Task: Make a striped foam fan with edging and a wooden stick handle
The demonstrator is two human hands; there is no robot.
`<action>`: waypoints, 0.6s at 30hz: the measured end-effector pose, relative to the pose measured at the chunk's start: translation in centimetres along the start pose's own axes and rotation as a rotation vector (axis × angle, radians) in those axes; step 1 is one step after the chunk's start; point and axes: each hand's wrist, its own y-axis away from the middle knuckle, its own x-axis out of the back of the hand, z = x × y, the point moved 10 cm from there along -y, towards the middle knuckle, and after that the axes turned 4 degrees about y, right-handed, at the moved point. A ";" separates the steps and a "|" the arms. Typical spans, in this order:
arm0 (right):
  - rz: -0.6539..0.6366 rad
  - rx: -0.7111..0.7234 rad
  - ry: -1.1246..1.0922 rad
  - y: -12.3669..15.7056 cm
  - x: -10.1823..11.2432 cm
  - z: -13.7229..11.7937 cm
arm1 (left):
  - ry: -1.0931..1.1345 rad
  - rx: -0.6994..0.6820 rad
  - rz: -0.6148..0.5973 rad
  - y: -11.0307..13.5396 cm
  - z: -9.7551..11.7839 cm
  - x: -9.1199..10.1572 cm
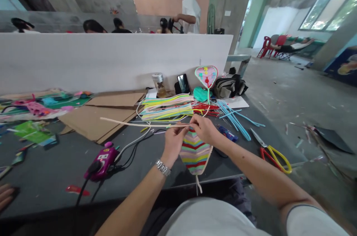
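A small fan-shaped piece woven from striped, many-coloured pipe cleaners (194, 153) hangs between my hands above the dark table (55, 176). My left hand (173, 143), with a metal watch on its wrist, pinches a long cream pipe cleaner (131, 124) that stretches out to the left. My right hand (204, 128) is closed on the upper edge of the woven piece, where the cream strand meets it. A short cream stem hangs from the bottom of the piece.
Bundles of coloured pipe cleaners (167, 108) lie behind my hands. A purple glue gun (102, 161) with cables sits to the left, yellow-handled scissors (275, 154) to the right. Cardboard sheets (103, 115), a finished fan (206, 76), a phone and a jar stand by a white partition (111, 61). People work beyond it.
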 end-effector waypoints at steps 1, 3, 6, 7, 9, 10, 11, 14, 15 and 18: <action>0.004 -0.009 0.002 0.0 -0.1 0.5 | -0.024 0.012 -0.020 0.4 -0.2 0.2; 0.016 -0.031 0.004 0.1 0.1 1.5 | -0.157 0.022 -0.090 1.6 -0.1 0.4; 0.023 -0.045 0.004 0.4 0.3 2.2 | -0.624 -0.195 -0.101 3.9 3.2 1.0; 0.018 -0.040 0.001 0.5 0.2 2.0 | -0.754 -0.331 -0.047 4.6 5.3 1.1; 0.008 -0.021 -0.008 0.7 -0.1 1.3 | -0.925 -0.547 0.040 5.4 8.7 0.7; 0.006 -0.010 -0.014 0.7 -0.2 0.8 | -0.975 -0.598 0.067 5.3 9.8 0.4; 0.006 -0.001 -0.021 0.7 -0.3 0.3 | -0.995 -0.615 0.055 4.8 10.3 0.0; 0.018 0.020 -0.054 0.5 -0.4 -0.7 | -0.876 -0.480 -0.132 2.0 8.9 -1.4; 0.024 0.029 -0.088 0.4 -0.3 -0.8 | -0.797 -0.412 -0.184 1.3 8.0 -1.6; -0.010 0.037 -0.300 0.2 -0.3 -0.1 | -0.625 -0.313 -0.188 0.2 6.5 -1.3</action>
